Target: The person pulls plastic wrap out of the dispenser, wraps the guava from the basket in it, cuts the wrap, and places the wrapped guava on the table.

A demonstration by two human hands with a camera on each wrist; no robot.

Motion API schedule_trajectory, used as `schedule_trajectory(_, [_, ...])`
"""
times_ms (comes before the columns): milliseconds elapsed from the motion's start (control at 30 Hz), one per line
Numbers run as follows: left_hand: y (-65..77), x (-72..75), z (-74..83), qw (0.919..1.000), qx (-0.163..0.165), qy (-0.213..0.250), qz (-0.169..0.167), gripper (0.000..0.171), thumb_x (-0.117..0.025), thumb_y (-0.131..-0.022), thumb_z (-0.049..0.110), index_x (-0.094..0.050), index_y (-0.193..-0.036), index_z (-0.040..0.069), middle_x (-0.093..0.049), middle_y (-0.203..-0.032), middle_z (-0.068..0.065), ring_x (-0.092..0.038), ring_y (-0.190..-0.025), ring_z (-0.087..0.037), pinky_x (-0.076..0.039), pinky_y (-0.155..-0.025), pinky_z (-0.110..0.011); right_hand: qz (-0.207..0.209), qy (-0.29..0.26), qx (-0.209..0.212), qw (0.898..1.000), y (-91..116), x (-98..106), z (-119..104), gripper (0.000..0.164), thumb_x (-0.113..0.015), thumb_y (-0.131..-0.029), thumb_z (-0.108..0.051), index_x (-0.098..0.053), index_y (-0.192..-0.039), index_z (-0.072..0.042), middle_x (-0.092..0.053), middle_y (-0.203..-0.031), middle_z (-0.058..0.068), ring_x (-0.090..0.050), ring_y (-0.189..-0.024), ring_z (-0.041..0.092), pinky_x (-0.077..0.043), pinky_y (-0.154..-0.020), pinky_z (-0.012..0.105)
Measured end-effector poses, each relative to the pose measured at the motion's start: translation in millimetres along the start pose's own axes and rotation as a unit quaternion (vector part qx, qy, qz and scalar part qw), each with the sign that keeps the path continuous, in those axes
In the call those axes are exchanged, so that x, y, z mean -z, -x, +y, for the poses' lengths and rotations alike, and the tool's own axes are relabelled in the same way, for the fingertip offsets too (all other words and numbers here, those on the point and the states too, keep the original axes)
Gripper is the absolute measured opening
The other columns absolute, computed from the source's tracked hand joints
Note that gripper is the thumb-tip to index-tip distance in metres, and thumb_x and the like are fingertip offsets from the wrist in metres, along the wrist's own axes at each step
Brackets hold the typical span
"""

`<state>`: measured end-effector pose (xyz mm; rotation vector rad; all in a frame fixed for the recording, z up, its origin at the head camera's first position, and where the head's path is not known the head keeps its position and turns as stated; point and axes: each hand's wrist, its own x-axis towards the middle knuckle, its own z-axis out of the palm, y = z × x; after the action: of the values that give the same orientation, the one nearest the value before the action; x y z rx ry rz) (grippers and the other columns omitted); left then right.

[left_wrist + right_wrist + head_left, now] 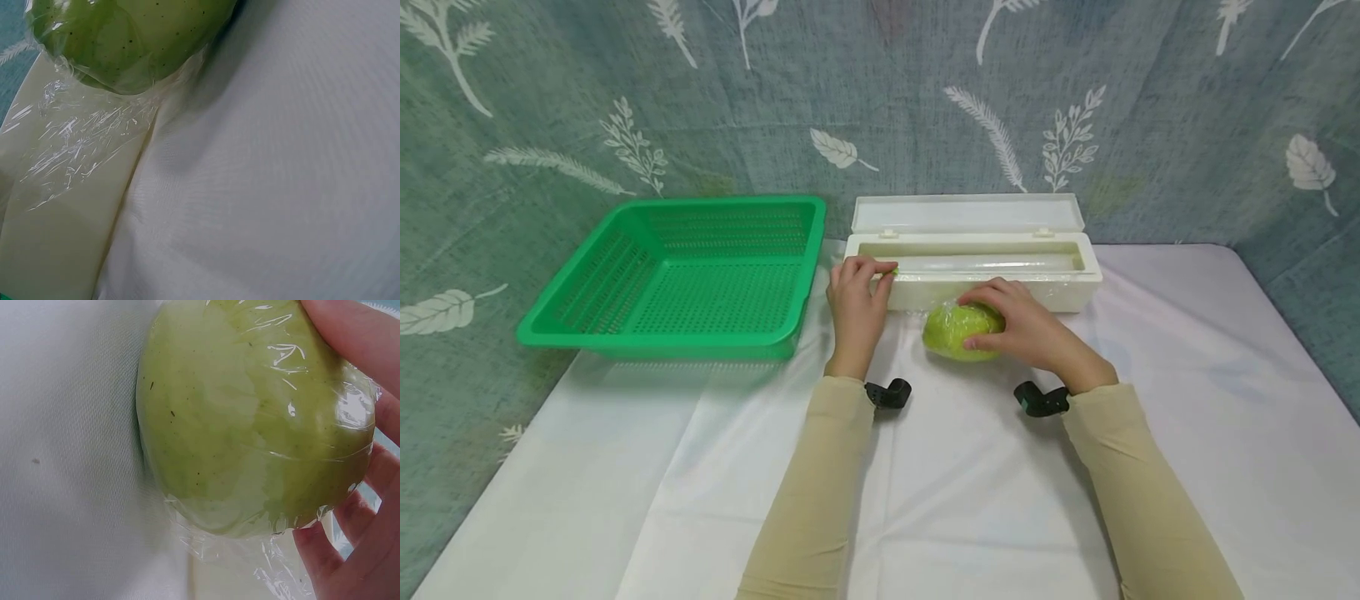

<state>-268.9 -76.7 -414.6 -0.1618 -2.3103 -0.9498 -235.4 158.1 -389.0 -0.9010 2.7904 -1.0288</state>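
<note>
A speckled green fruit [951, 332] wrapped in cling film sits on the cloth in front of a white cling film dispenser [985, 293]. My right hand [1018, 325] grips the fruit from its right side, thumb and fingers spread round it; the film's shine shows on the fruit [250, 425] in the right wrist view. At the dispenser's front left edge, my left hand [857, 304] pinches a small green slide cutter [895, 271] between thumb and forefinger. Loose film [75, 137] stretches from the fruit to the dispenser. The left hand itself is outside the left wrist view.
The dispenser's lid [966, 214] stands raised, with a film roll [992, 264] inside. Left of it is a green plastic basket [662, 339]. A white cloth [715, 483] covers the table, and a patterned grey-green curtain [895, 108] hangs behind.
</note>
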Motion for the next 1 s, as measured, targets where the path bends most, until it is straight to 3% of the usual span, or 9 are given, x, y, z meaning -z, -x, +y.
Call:
schedule_trajectory(200, [1.1,-0.1,1.7,0.9999,0.008,-0.006,-0.006,0.01,-0.066,-0.081,0.02,-0.07,-0.09,0.019,-0.055,-0.095,0.002,-0.042,-0.097,-0.019,-0.03,-0.084,-0.038,-0.009,-0.003,-0.009,1.0,1.2,-0.1,0.0,0.056,-0.072,-0.069,-0.043,-0.053,-0.119,-0.023,-0.045,-0.121,-0.002,-0.036,-0.111,0.022,-0.029,-0.093,0.044])
schedule_trajectory(1000, [-1.9,0.9,5.1,0.9992,-0.015,-0.029,-0.021,0.014,-0.063,-0.083,0.016,-0.072,-0.092,0.023,-0.057,-0.094,0.005,-0.045,-0.096,-0.018,-0.026,-0.09,-0.041,-0.003,-0.008,0.002,1.0,-0.5,2.1,0.7,0.055,-0.071,-0.07,-0.043,-0.053,-0.118,-0.023,-0.045,-0.12,-0.002,-0.036,-0.11,0.021,-0.03,-0.093,0.042])
